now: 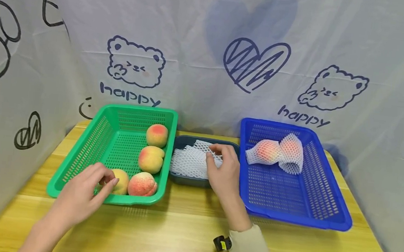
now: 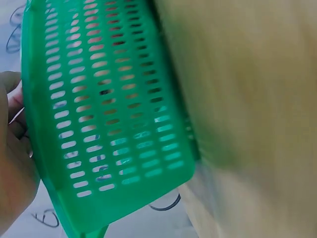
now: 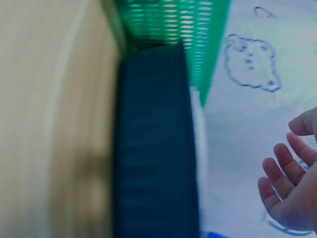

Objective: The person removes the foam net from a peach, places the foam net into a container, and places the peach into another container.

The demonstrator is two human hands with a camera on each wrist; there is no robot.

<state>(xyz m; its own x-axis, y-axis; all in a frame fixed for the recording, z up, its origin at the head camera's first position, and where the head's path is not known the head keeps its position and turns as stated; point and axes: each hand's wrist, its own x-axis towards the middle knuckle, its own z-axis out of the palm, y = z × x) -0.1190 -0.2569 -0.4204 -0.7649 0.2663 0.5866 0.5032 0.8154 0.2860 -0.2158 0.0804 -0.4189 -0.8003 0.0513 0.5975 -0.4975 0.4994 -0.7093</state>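
My left hand (image 1: 86,190) is over the front left of a green basket (image 1: 107,198), fingers bent and thumb apart, right beside a yellow peach (image 1: 121,183). Nothing shows in its grasp. Close by lies a red peach (image 1: 143,184), with two more peaches (image 1: 151,159) along the basket's right side. My right hand (image 1: 225,169) hovers over white foam fruit nets (image 1: 191,162) in a dark tray (image 1: 190,181). In the right wrist view that hand (image 3: 292,183) has loosely bent, spread fingers and holds nothing.
On the right stands a blue basket (image 1: 276,195). Inside are two peaches in white foam nets (image 1: 269,151). The containers stand side by side on a wooden table (image 1: 176,230), with a printed white cloth (image 1: 196,39) behind. A black band (image 1: 222,243) is at the right wrist.
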